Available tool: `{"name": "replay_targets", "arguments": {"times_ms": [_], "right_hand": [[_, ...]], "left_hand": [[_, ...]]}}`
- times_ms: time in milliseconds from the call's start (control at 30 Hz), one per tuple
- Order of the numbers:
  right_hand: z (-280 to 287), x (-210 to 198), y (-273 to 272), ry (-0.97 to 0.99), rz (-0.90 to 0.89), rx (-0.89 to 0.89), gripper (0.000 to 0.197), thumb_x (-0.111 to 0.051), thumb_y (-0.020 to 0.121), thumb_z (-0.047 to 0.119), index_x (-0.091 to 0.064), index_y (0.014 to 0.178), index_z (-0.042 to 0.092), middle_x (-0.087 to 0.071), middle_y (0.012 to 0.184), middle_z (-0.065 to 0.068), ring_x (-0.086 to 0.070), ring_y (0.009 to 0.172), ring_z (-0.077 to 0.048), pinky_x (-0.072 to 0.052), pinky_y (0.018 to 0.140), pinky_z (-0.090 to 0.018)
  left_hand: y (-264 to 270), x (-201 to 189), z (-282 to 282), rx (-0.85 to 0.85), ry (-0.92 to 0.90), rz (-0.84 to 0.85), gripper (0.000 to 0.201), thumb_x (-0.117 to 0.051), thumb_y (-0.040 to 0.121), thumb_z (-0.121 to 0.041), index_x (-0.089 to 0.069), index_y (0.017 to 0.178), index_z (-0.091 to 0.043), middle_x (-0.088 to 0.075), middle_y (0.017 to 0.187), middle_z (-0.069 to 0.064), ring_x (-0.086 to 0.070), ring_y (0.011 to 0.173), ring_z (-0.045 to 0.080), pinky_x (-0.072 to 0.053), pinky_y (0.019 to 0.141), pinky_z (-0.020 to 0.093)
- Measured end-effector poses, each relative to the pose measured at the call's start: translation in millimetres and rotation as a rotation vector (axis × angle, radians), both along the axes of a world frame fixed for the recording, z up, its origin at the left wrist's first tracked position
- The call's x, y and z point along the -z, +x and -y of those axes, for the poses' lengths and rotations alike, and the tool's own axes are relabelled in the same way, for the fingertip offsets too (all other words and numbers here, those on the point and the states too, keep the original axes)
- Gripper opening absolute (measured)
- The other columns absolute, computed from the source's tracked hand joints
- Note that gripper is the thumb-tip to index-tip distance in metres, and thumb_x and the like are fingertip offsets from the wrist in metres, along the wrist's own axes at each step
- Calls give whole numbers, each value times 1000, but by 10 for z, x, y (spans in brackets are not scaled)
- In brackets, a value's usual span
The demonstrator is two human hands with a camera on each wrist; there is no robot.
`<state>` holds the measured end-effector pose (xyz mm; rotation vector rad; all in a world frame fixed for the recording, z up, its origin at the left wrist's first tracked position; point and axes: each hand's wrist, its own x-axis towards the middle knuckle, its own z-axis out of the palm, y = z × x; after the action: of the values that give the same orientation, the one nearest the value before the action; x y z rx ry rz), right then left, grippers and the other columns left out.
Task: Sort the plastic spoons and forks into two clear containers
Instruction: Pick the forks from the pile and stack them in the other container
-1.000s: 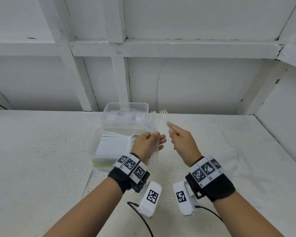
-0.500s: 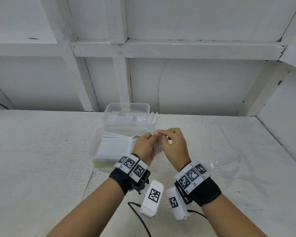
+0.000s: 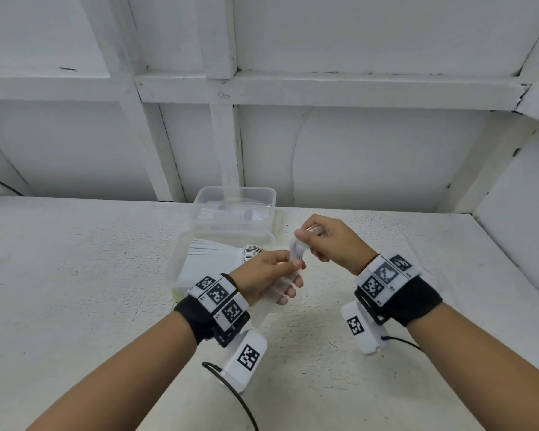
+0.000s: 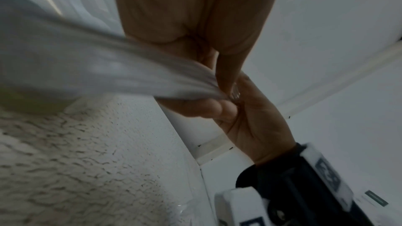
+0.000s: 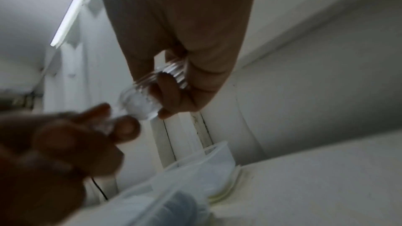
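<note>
- Clear plastic is what both hands are closed on: a bundle of clear cutlery (image 3: 280,287) is gripped in the curled left hand (image 3: 268,275), and a nested stack of clear spoons (image 3: 299,250) is pinched between thumb and fingers of the right hand (image 3: 333,241). The two hands are held close together above the white table (image 3: 75,275), the spoon stack bridging the gap between them.
- The step in hand is judged to be separation: spoons are being drawn out of the mixed bundle, with sorting well under way since both containers already hold pieces.
- Just beyond the left hand, the near clear container (image 3: 181,262) is seen with a neat row of white-looking handles inside; the far clear container (image 3: 234,209) is set directly behind it, touching or nearly so, with fewer clear pieces in it. Which type lies in which cannot be told.
- The next move is judged to call for a clean pull free of the bundle, then a carry to the matching container without the nested pieces fanning apart.
- The right wrist view shows what the head view does not: rounded spoon bowls (image 5: 139,102) and ribbed stacked handles, confirming spoons.
- The left wrist view shows the bundle (image 4: 108,75) only as a blurred pale band, clamped at one end where the fingers meet; the head view alone gives both containers and the layout.
</note>
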<state>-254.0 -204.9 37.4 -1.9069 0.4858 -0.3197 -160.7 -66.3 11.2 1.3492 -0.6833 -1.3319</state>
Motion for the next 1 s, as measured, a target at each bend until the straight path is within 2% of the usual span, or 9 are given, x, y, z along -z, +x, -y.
{"name": "replay_targets", "arguments": {"times_ms": [133,333,433,500,600,733,800,900,1000], "right_hand": [[-26,24,8,99,77,27,15,-58,91,18,-53,82,7,-48,60,-8,-40,48,-12,-35,44,-19],[40,-46,16,76,28,36,16,-58,90,23,-58,86,8,-58,72,-6,-54,60,-13,-46,53,-19],[100,-118,68,-478,-44,-55,23,-55,91,32,-64,95,11,-61,92,2,-55,86,-11,-47,76,-23],[108,-187,89,-908,-5,-198,39,-45,88,49,-66,102,19,-61,103,0,-54,96,-16,-46,86,-33],[88,-204,154,-1282,94,-456,53,-39,83,61,-65,107,23,-63,108,-3,-60,97,-25,-49,78,-39],[25,-239,261,-1252,-159,-664,54,-44,90,53,-48,130,17,-54,119,-6,-57,99,-25,-45,77,-34],[12,-249,312,-1225,-98,-643,50,-41,92,50,-53,124,13,-60,109,-8,-61,85,-27,-46,65,-31],[59,-144,373,-1255,170,-627,46,-38,88,45,-65,100,10,-64,78,-6,-59,51,-21,-44,40,-25],[104,-82,421,-1254,200,-593,50,-32,91,51,-67,100,17,-65,80,0,-60,53,-16,-42,40,-21]], "left_hand": [[68,-54,-95,88,88,109,19,-46,96,-31,-53,98,-14,-57,59,3,-51,42,12,-45,41,20],[282,-162,-211,235,207,271,25,-39,99,-27,-54,89,-11,-48,52,-6,-42,39,5,-37,40,16],[364,-243,-201,265,250,410,26,-37,100,-31,-54,88,-14,-41,56,-4,-36,40,5,-32,41,17],[421,-280,-188,291,266,512,25,-38,99,-32,-54,88,-16,-39,58,-4,-34,41,5,-30,40,17],[514,-333,-169,332,276,621,24,-44,97,-33,-57,92,-14,-40,59,-4,-34,45,7,-30,41,16],[668,-434,-146,419,288,694,22,-49,95,-33,-61,85,-18,-42,59,-5,-34,45,5,-30,42,15],[737,-474,-129,436,286,694,22,-50,94,-35,-62,82,-21,-44,55,-9,-33,44,5,-29,42,15],[812,-490,-112,424,282,691,21,-50,93,-37,-65,84,-23,-47,53,-11,-34,43,4,-29,41,15],[853,-459,-115,408,276,660,21,-49,94,-36,-64,83,-25,-45,54,-9,-33,42,4,-28,40,15]]}}
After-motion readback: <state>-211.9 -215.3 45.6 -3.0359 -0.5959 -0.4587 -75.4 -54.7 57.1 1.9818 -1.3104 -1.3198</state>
